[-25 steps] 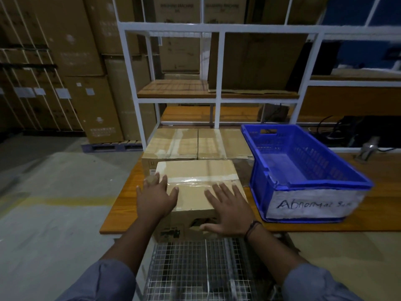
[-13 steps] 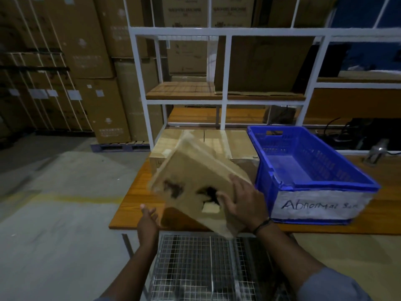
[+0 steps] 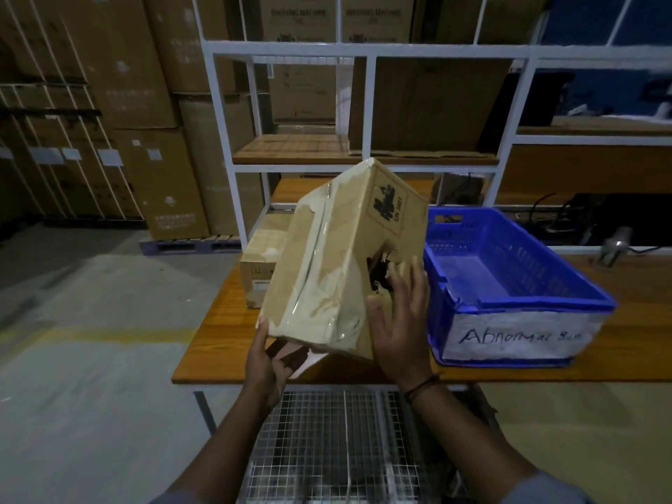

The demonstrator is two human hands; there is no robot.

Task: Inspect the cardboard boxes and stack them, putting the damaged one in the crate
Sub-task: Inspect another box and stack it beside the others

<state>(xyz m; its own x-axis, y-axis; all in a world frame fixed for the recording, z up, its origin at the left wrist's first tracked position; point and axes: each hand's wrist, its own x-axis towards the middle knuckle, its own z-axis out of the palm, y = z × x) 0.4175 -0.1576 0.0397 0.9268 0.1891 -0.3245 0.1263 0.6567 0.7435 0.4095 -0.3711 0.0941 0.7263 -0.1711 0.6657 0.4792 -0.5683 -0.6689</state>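
Cardboard box [image 3: 320,271], brown, taped and torn, was held tilted above orange wooden table [image 3: 218,340].
Left hand [image 3: 271,361] gripped its lower corner from beneath; right hand [image 3: 400,321] pressed flat, fingers straight, beside the ragged hole. Blue plastic crate [image 3: 527,303] stood just right of it, on the table.

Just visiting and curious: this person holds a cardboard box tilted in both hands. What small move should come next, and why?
Probably swing the held box right, over the blue crate. A torn hole gapes in the side by the right hand, so it looks damaged; the crate stands just right of it, its label reading Abnormal.
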